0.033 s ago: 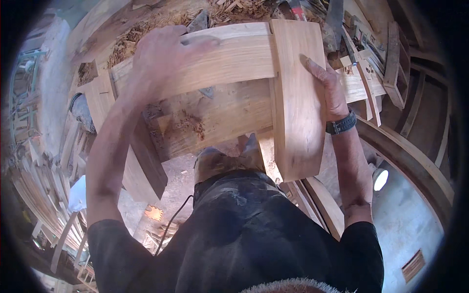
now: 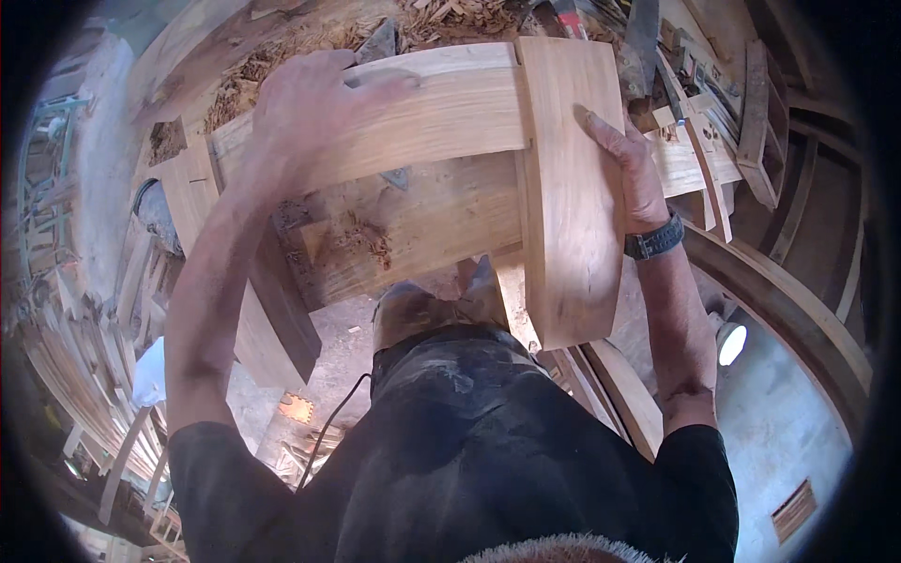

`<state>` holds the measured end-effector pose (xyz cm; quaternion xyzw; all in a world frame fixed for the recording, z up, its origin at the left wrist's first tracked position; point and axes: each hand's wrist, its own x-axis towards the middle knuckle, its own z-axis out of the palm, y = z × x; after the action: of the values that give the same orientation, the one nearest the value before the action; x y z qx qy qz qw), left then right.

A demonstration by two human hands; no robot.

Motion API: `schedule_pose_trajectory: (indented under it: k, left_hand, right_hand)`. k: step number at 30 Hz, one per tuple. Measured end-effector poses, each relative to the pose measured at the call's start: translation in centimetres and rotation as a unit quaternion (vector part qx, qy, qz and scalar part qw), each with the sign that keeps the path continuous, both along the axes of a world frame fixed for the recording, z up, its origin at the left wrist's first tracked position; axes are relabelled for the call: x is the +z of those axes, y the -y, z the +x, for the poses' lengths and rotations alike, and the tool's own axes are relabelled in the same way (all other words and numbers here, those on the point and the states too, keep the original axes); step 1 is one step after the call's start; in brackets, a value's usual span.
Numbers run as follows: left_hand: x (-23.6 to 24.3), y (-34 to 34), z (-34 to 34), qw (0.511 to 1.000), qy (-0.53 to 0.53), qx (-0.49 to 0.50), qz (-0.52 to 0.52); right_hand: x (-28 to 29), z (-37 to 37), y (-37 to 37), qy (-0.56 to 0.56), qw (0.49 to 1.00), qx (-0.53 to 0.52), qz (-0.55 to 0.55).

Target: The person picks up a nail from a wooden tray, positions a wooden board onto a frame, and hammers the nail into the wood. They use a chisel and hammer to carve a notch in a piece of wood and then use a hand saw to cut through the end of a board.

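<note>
Seemingly part-joined, a pale rail [image 2: 450, 114] meets a broad board [image 2: 574, 206], upper centre; right hand [image 2: 640, 183] clasps the board; left hand [image 2: 305, 103] blurs over the rail, grip indiscernible; remaining work unclear.

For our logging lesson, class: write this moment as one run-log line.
left hand: blurred, at rail | right hand: on post, right edge | rail: end against post | beyond: shavings
</note>
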<state>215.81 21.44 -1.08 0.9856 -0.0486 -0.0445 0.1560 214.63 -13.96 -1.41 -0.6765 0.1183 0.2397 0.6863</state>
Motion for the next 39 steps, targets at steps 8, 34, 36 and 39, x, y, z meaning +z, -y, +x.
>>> schedule_pose_trajectory:
  k: [8,34,36,39]
  left_hand:
    - [0.5,-0.1,1.0,0.999,-0.048,-0.013,0.009]
    - [-0.1,-0.6,1.5,0.995,-0.088,0.005,0.036]
    - [-0.5,-0.9,1.4,0.998,-0.062,-0.023,0.016]
    - [-0.1,-0.5,1.3,0.996,-0.081,-0.004,0.023]
  right_hand:
    - [-1.4,1.8,1.6,-0.021,0.998,0.065,-0.003]
    - [-0.2,1.6,0.3,-0.008,0.999,0.047,0.024]
    - [-0.2,1.6,0.3,-0.035,0.996,0.075,-0.018]
    - [-0.7,1.0,1.0,0.004,0.997,0.071,-0.028]
